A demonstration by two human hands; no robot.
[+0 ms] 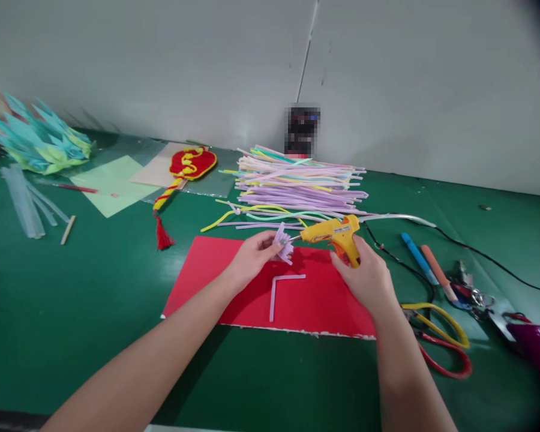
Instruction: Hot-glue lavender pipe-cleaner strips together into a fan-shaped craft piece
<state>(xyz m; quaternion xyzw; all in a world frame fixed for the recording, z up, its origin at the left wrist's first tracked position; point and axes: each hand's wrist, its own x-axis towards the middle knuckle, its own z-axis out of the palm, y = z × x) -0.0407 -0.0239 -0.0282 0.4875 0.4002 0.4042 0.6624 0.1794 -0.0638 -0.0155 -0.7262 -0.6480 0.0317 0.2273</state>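
Note:
My left hand [251, 259] is closed in a pinch on a small lilac pipe-cleaner flower [283, 244] above a red sheet [207, 270]. My right hand [366, 277] grips a yellow glue gun [336, 234], whose nozzle touches the flower. A bent lilac pipe cleaner [279, 291] lies flat on the red sheet just below the hands. Behind them sits a pile of pastel pipe cleaners [297, 183].
On the green table [72, 312]: red and yellow scissors [441, 342] and coloured pens [425, 261] at right, a black cord [490, 258], a red-and-yellow tasselled ornament [186, 171], pale paper sheets [112, 186], clear glue sticks [24, 204], teal paper leaves [36, 141] far left.

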